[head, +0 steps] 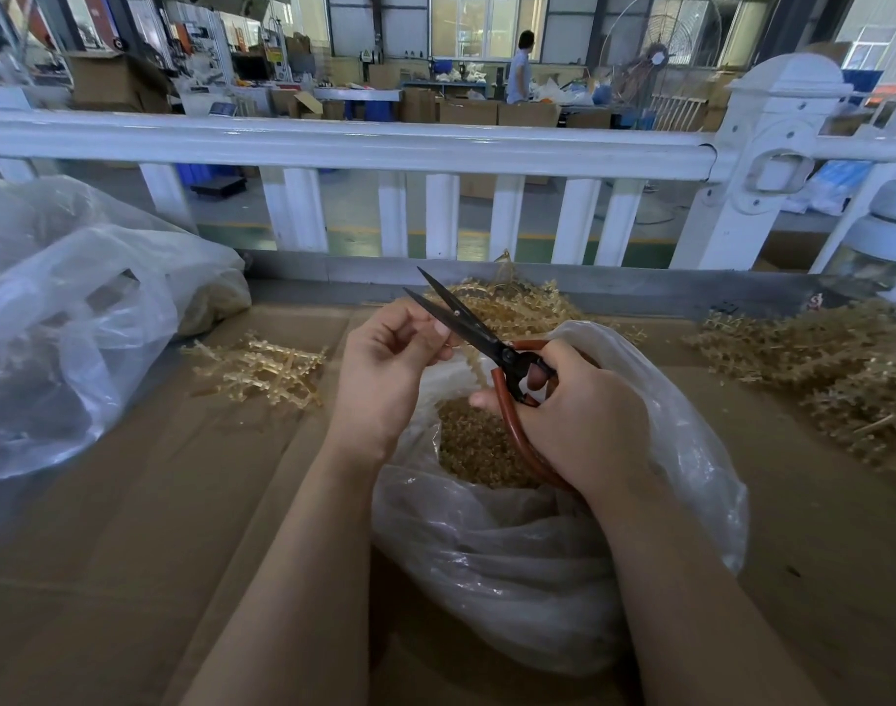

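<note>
Though partly behind the scissors (479,331), left hand (385,369) in a pinch on something indistinct; right hand (583,415) round their handles.

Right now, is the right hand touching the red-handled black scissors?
Touching. The head view shows the right hand curled round the red handles of the black-bladed scissors.

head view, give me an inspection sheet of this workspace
surface: brown cardboard sheets, flat
job's things: scissors, blades open; clear bag holding small tan pieces
clutter: tan branched strips left, behind and right; large plastic bag at left
hands: right hand grips the scissors handles; left hand curled by the blades, contents too small to tell
cables: nothing seen
surroundings: white fence, workshop with boxes, a person, a fan
</note>
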`<state>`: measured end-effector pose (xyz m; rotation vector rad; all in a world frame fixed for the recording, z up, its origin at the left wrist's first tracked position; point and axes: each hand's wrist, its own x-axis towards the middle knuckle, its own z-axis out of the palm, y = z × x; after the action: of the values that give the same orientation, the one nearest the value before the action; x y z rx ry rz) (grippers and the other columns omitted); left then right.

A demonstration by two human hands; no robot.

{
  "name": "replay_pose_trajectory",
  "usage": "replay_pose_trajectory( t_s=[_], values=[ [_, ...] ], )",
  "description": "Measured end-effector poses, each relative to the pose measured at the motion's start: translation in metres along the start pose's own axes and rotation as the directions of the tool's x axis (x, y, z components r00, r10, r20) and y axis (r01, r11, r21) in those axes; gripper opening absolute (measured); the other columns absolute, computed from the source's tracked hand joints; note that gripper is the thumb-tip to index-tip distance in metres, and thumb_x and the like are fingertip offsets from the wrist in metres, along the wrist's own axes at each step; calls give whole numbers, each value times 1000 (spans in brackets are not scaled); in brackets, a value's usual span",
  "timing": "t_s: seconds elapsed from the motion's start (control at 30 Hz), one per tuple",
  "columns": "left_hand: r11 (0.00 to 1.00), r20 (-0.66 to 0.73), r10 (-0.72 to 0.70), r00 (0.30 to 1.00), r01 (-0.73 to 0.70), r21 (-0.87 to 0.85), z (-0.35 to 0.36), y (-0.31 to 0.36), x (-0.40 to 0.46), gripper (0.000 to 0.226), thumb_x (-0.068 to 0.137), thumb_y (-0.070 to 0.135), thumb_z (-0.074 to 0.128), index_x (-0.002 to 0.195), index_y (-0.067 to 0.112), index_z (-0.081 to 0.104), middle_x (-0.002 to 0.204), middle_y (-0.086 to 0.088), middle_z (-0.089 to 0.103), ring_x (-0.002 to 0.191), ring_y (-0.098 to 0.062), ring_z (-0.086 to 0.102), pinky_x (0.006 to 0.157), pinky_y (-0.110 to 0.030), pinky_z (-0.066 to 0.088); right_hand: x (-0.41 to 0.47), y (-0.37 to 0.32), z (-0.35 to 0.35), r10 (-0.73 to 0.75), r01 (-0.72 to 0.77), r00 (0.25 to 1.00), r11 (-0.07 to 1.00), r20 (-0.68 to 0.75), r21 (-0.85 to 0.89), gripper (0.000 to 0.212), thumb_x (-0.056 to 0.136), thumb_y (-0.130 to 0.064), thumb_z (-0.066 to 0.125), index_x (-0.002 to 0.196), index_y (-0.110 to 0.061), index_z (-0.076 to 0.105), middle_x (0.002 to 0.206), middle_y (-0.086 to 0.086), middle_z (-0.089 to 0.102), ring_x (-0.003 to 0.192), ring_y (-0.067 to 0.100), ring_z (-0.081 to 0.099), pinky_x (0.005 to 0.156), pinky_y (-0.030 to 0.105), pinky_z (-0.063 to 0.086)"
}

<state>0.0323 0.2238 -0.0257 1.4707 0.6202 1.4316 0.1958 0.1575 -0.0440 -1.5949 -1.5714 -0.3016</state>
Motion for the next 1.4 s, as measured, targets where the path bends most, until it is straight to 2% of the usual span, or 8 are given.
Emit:
replay_pose_trajectory(
  t_s=[0.1,0.3,0.5,0.67,0.87,1.1,1.2,1.4],
  values=[
    [1000,28,7,1000,-7,-4,0,1,0,12,95,-7,54,90,-2,63,79,-13,63,73,-20,55,72,-23,50,0,-1,1,-4,4,1000,1000,-16,18,63,71,-86,48,75,-24,53,63,-21,48,55,3,49,49,17,39],
    [999,48,-24,999,26,-44,2,3,-1,12,96,-4,53,88,1,60,74,-8,58,68,-12,52,71,-24,46,1,0,3,-28,29,999,998,-23,47,65,72,-85,50,71,-19,52,61,-15,53,52,4,51,49,18,42],
    [983,50,-132,990,137,-125,3,3,-2,13,97,4,52,87,12,58,87,-10,60,83,-19,57,82,-33,47,0,2,4,-13,13,1000,998,-4,59,66,71,-85,51,72,-19,54,64,-14,59,55,4,56,51,19,47],
    [843,68,-277,959,276,-461,-4,4,0,20,101,12,38,86,18,51,95,-5,68,96,-25,66,88,-44,50,1,5,6,190,-204,979,948,78,245,78,61,-95,49,89,-24,64,74,-14,68,69,2,64,60,19,53],
    [660,54,-296,954,245,-710,-12,8,1,7,79,18,42,75,18,48,67,0,50,63,-17,51,62,-28,48,3,6,6,293,-281,956,879,29,386,73,61,-95,52,82,-27,64,75,-12,66,74,5,63,65,26,53],
    [724,53,-225,973,204,-659,-15,9,0,5,73,21,40,71,16,42,55,5,35,49,-12,33,61,-27,28,3,7,6,320,-326,944,875,76,359,75,60,-96,52,79,-25,63,73,-8,64,70,9,63,65,30,55],
    [735,72,-199,977,198,-649,-15,10,0,6,72,21,40,69,16,43,53,5,33,48,-13,32,60,-29,41,3,6,6,320,-329,943,871,87,364,73,60,-95,52,79,-25,62,72,-8,63,69,8,62,65,30,55],
    [731,67,-193,979,189,-656,-14,12,1,7,72,21,40,69,15,43,53,5,33,49,-13,31,60,-29,42,3,6,5,316,-326,945,876,86,356,71,61,-96,50,79,-28,62,72,-12,62,70,4,61,63,22,47]
  ],
)
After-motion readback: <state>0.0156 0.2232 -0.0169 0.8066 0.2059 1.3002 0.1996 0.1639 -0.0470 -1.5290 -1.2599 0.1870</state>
